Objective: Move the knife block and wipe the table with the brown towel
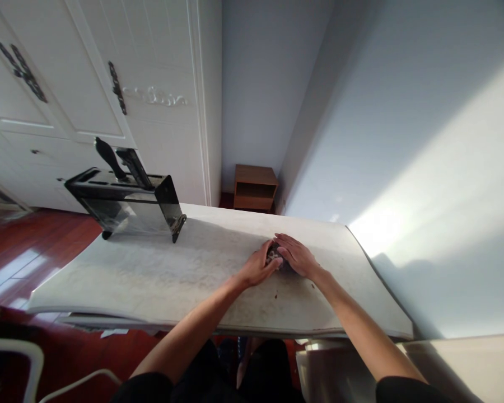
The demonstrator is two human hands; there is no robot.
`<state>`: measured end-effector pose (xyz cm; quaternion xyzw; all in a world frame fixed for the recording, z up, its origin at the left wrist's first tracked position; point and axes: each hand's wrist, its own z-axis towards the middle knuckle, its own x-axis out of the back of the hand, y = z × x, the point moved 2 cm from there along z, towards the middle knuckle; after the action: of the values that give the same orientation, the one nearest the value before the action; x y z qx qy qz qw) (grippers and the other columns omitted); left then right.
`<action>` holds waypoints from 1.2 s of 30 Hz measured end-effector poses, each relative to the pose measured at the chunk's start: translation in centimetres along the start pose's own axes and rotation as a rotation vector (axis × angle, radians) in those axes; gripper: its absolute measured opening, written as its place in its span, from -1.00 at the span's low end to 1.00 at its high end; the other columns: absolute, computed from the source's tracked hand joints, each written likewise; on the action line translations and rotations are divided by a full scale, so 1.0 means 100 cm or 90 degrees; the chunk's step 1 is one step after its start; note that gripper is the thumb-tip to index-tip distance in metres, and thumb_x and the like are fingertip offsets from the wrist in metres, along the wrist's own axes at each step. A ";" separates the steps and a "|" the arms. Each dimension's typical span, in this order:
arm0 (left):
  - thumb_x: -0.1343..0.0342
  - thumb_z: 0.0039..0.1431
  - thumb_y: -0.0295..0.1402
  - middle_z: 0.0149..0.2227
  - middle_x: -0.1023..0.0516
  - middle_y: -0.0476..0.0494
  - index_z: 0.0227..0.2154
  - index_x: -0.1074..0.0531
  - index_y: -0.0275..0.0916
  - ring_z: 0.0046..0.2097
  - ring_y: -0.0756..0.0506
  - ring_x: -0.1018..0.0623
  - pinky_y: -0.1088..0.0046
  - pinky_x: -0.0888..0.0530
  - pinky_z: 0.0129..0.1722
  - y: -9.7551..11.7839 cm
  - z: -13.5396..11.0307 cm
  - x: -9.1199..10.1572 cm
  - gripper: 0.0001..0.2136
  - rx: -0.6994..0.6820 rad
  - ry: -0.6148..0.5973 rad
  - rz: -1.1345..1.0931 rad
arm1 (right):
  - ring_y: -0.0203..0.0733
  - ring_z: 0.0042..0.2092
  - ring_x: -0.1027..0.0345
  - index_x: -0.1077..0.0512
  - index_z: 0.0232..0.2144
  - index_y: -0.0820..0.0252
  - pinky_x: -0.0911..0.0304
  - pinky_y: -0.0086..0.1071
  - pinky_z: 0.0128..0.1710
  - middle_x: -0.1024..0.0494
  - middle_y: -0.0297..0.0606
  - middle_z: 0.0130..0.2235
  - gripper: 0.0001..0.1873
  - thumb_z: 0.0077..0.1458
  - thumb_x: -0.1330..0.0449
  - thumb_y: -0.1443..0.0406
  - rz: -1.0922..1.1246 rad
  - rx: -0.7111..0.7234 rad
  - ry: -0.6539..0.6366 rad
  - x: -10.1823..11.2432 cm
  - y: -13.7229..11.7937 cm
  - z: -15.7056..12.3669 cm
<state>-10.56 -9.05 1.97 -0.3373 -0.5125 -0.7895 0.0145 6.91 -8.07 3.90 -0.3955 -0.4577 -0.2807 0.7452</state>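
Note:
My left hand (pixel 260 265) and my right hand (pixel 296 256) curve in from either side around a small dark, mottled brown clump (pixel 273 254) on the white tabletop (pixel 180 280). Light specks show in it between the thumbs. Whether it is one thing or a heap of small pieces, I cannot tell. The fingers hide most of it. A few tiny brown bits (pixel 276 296) lie on the table closer to me.
At the table's far left corner stands a black-framed knife block (pixel 138 215) with clear sides and two black handles sticking up. Behind it rises a white wardrobe (pixel 163 134). A brown nightstand (pixel 256 201) sits beyond the table. The wall (pixel 403 140) borders the right edge.

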 end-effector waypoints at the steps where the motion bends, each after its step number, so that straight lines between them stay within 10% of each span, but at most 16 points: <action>1: 0.06 0.28 -0.09 0.28 -0.22 -0.41 0.26 -0.04 -0.35 0.27 -0.22 -0.29 0.15 -0.25 0.25 -0.004 -0.003 0.003 -0.40 0.029 0.009 -0.027 | -0.09 0.29 -0.12 -0.30 0.20 0.17 -0.05 -0.07 0.30 -0.31 -0.16 0.24 -0.45 0.33 0.17 0.08 -0.003 -0.004 0.001 -0.001 0.003 -0.001; 19: 0.12 0.30 -0.05 0.08 -0.47 -0.31 0.05 -0.33 -0.29 0.11 -0.17 -0.47 0.27 -0.40 0.09 -0.042 -0.077 0.089 -0.54 0.130 0.208 -0.085 | -0.01 0.35 0.03 -0.30 0.17 0.30 0.02 -0.02 0.31 -0.20 -0.01 0.29 -0.48 0.32 0.10 0.13 -0.221 0.037 0.142 0.002 -0.019 -0.010; 36: 0.22 0.34 -0.05 -0.27 -0.58 -0.14 -0.26 -0.47 -0.23 -0.19 -0.08 -0.54 0.43 -0.44 -0.13 -0.051 -0.146 0.135 -0.56 0.151 0.281 -0.091 | 0.21 0.21 -0.22 -0.15 0.28 -0.04 -0.27 -0.01 0.11 -0.24 -0.18 0.28 -0.11 -0.10 -0.25 0.01 -0.247 -0.088 -0.052 0.034 -0.004 -0.072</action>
<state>-30.44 -14.18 1.66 -0.1158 -0.6086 -0.7773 0.1093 11.39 -14.57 5.18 -0.3611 -0.5350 -0.4331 0.6291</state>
